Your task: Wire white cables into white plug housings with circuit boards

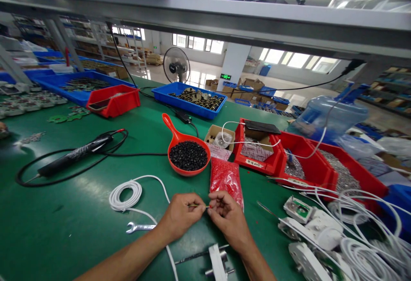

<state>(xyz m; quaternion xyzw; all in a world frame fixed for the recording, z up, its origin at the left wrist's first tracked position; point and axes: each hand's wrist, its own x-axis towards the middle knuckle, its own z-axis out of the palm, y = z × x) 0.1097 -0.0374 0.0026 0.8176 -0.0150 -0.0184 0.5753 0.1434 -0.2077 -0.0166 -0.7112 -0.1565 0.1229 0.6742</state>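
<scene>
Over the front of the green table my two hands almost meet. My left hand (183, 216) is closed, pinching a thin yellowish wire (194, 205). Fingertips of my right hand (226, 216) pinch a tiny red piece (208, 207) at the wire's end; its exact shape is too small to tell. Just behind the right hand lies a clear bag of small red pieces (226, 178). A coiled white cable (137, 193) and an open-end wrench (139, 228) lie left of my left hand. Below the hands sits a white part with metal pins (217, 264).
An orange-red scoop (170, 126) holds small black pieces. At left lies an electric screwdriver (75, 156) with its looped cord. Red bins (257, 165) of metal parts, white cables (359, 255) and white housings (324, 229) occupy the right. A shelf (205, 13) crosses overhead.
</scene>
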